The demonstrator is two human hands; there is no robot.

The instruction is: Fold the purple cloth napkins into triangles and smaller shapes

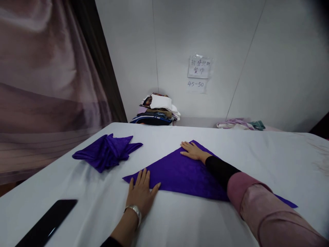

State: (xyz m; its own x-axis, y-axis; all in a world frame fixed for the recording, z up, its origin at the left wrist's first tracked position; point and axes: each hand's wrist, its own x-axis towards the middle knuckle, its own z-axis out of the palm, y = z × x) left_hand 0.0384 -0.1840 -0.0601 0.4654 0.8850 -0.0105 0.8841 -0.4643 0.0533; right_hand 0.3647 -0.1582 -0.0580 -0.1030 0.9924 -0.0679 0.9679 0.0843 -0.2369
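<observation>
A purple cloth napkin [177, 175] lies flat on the white-covered table, folded into a wide triangle with its peak pointing away from me. My left hand [142, 190] rests near the napkin's left corner, fingers spread and touching the cloth. Close to the peak, my right hand [192, 151] lies flat with its fingers stretched toward the left. My right forearm crosses over the napkin and hides part of its right side; the right corner shows beyond the sleeve. Neither hand grips anything.
Crumpled purple cloths [109, 151] lie in a heap at the table's left. A black flat object [48, 223], perhaps a phone, is at the front left. Behind the table are stacked folded clothes [158, 108] and more fabric [239, 124]. A handwritten sign [199, 68] hangs on the wall.
</observation>
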